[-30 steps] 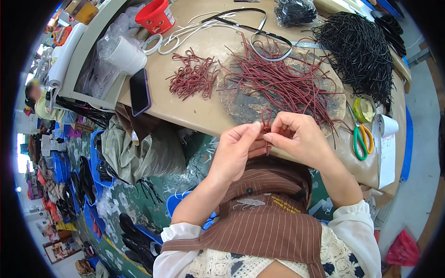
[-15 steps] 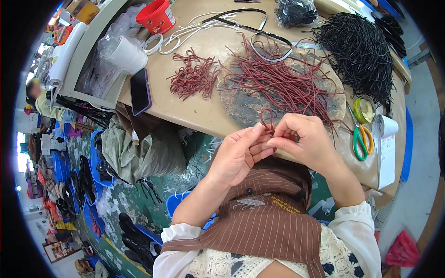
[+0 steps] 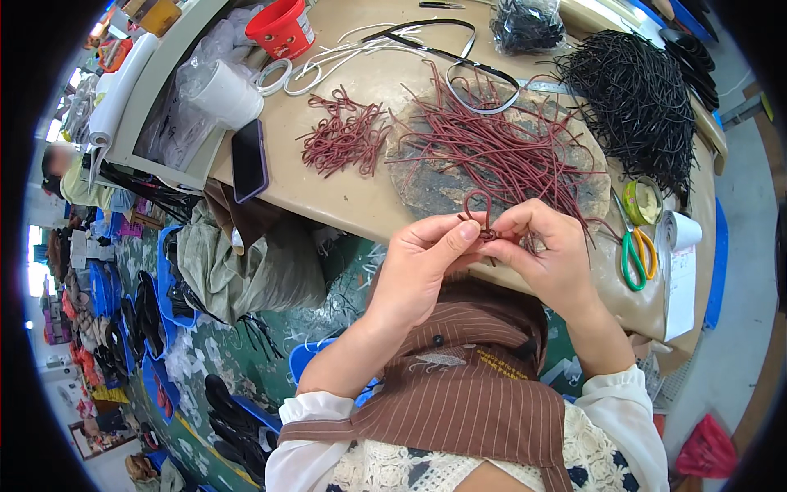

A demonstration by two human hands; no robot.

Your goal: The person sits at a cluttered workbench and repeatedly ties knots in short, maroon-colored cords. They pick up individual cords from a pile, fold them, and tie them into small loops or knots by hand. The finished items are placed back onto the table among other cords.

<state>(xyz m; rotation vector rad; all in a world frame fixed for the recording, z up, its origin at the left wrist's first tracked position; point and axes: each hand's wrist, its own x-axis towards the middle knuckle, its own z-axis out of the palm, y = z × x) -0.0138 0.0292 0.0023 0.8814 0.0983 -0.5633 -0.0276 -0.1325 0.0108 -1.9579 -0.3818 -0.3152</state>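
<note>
Between my hands is a dark red cord (image 3: 477,197) with a loop standing up and a small knot where the fingers meet. My left hand (image 3: 430,258) pinches it with thumb and forefinger. My right hand (image 3: 545,250) grips the cord at the knot from the other side, its fingertips close against the left ones. Just beyond them, a pile of loose dark red cords (image 3: 500,148) lies across a worn round board (image 3: 418,184). Left of the board is a heap of looped, knotted red cords (image 3: 343,131).
Scissors with green and orange handles (image 3: 635,258) lie at the right by a tape roll (image 3: 643,202) and a white paper roll (image 3: 682,230). A bundle of black cords (image 3: 631,102) is at the back right. A phone (image 3: 249,161), a red bucket (image 3: 280,29) and white strips (image 3: 352,45) are leftward.
My left thumb and fingers have closed in on the cord, and the left hand has turned over it. The loop has shifted slightly, and a short cord end now shows beside it.
</note>
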